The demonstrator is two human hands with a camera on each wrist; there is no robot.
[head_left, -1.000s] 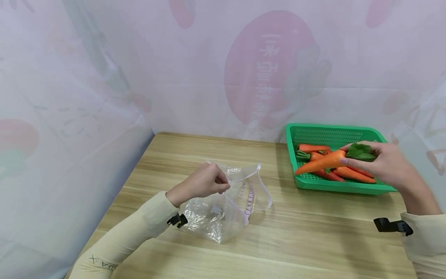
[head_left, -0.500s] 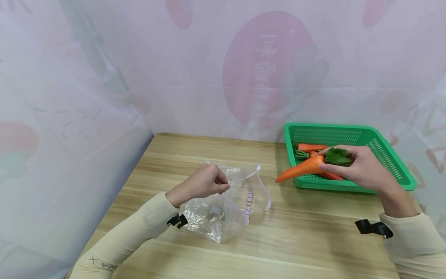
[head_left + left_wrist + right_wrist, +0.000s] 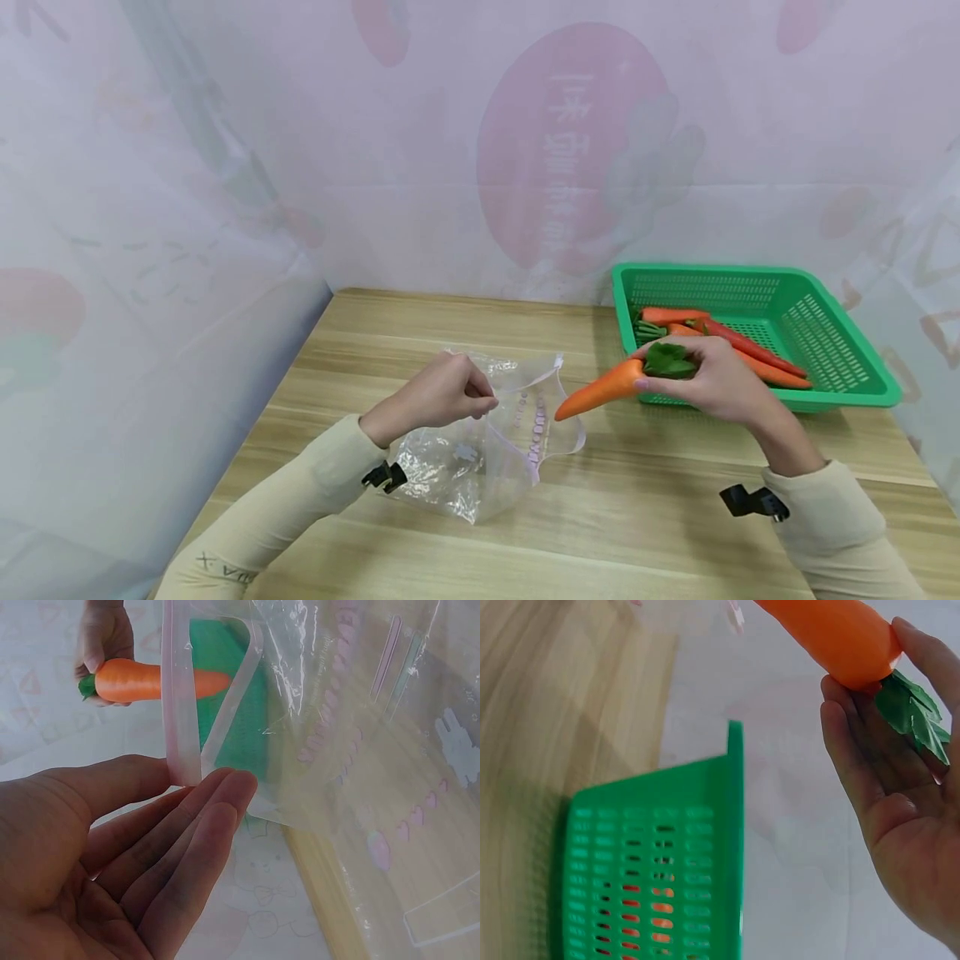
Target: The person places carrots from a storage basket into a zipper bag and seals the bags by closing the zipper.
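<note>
A carrot [image 3: 604,389] with short green leaves is pinched at its thick end by my right hand [image 3: 716,379], its tip pointing left and down at the mouth of a clear zip bag [image 3: 442,467]. In the right wrist view the leaves [image 3: 907,712] of the carrot [image 3: 847,645] lie against my palm. My left hand [image 3: 442,392] pinches the upper rim of the bag between thumb and fingertips, and its mouth gapes to the right. The left wrist view shows the pinched strip [image 3: 182,761] close up, with the carrot [image 3: 135,681] beyond it.
A green plastic basket [image 3: 832,333] stands at the back right of the wooden table [image 3: 585,533]. Inside lie several carrots [image 3: 780,375] and a long red chili pepper [image 3: 750,343]. A printed pale curtain [image 3: 420,208] hangs behind and at the sides.
My right hand has carried the carrot left and downward, from over the basket to the bag's mouth. My left hand and the bag have hardly moved.
</note>
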